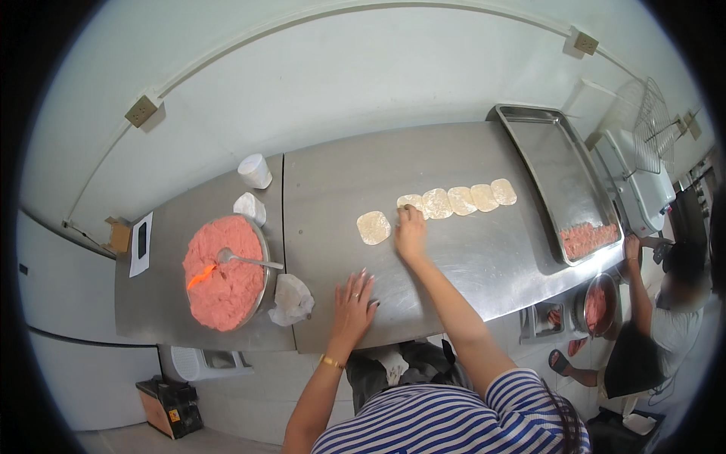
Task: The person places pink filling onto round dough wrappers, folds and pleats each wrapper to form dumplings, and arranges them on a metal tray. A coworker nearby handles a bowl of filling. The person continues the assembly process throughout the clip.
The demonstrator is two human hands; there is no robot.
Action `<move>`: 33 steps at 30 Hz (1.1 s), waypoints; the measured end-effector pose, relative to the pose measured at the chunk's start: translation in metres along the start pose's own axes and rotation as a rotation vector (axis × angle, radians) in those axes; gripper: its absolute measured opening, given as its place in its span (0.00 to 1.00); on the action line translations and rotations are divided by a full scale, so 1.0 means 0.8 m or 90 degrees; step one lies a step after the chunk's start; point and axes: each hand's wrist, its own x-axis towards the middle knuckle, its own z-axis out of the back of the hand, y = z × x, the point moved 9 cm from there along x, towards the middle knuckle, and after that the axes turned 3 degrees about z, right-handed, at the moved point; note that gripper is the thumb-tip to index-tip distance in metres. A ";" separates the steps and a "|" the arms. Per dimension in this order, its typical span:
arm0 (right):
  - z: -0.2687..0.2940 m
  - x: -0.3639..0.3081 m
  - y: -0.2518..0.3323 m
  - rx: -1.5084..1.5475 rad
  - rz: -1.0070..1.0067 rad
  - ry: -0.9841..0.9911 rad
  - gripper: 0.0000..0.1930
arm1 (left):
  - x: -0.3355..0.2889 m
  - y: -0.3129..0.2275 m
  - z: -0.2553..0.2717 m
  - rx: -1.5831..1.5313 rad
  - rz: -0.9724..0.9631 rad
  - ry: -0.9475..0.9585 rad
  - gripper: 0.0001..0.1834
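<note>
My right hand (pixel 411 234) reaches over the steel table with its fingers bent and close together on a floured dumpling wrapper (pixel 409 200). That wrapper is at the left end of a row of several pale wrappers (pixel 461 200) that touch or slightly overlap. A single wrapper (pixel 373 228) lies apart, just left of my right hand. My left hand (pixel 354 306) rests flat near the table's front edge, fingers spread and holding nothing. Left of it is a large bowl of pink ground meat (pixel 219 295), with a metal spoon (pixel 249 260) and an orange scraper (pixel 200 278) in it.
A long metal tray (pixel 556 170) with shaped meat pieces (pixel 588 240) stands at the right. White bags (pixel 292 300) and a white cup (pixel 255 172) sit around the bowl. Farther right, another person (pixel 665 303) works beside a pan of meat (pixel 597 304).
</note>
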 end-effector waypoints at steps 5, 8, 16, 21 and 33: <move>-0.010 -0.017 -0.035 0.028 0.029 0.091 0.13 | 0.085 0.000 -0.021 0.017 -0.004 0.003 0.35; -0.001 -0.024 -0.027 0.066 0.044 0.034 0.09 | 0.115 0.012 -0.044 0.024 -0.011 0.003 0.34; -0.007 -0.022 -0.038 0.152 -0.026 0.004 0.08 | 0.130 0.022 -0.034 -0.059 -0.044 -0.007 0.31; -0.003 -0.021 -0.026 0.221 -0.001 0.014 0.07 | 0.128 0.024 -0.027 -0.042 -0.063 -0.052 0.30; 0.014 -0.016 -0.005 0.215 0.070 0.026 0.11 | 0.131 0.025 -0.026 -0.040 -0.042 -0.031 0.31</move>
